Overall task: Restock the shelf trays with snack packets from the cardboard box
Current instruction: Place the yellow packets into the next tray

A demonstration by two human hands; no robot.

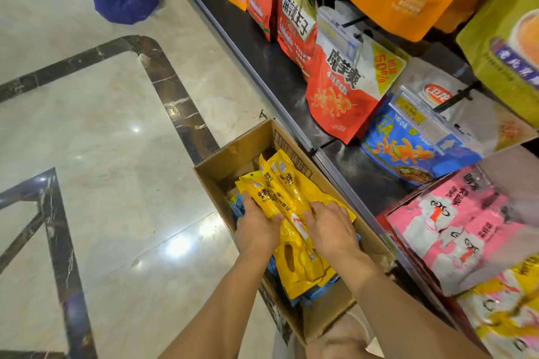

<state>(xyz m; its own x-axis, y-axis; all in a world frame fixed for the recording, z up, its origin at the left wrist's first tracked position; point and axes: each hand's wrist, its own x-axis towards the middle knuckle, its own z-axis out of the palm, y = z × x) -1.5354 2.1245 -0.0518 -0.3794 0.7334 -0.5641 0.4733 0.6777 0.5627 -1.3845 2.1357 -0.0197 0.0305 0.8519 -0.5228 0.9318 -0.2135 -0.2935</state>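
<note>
Yellow snack packets (291,204) lay inside the cardboard box (221,166), bunched between left hand (256,230) and right hand (332,230), both curled around the bundle. Not yet lifted out; the shelf (364,178) beside the box awaited them, so restocking looked barely started.

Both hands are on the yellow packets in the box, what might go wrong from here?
The yellow packets are a loose, glossy stack gripped between the left hand and right hand; some may slide out when lifted. Blue packets underneath could get dragged up too.
</note>
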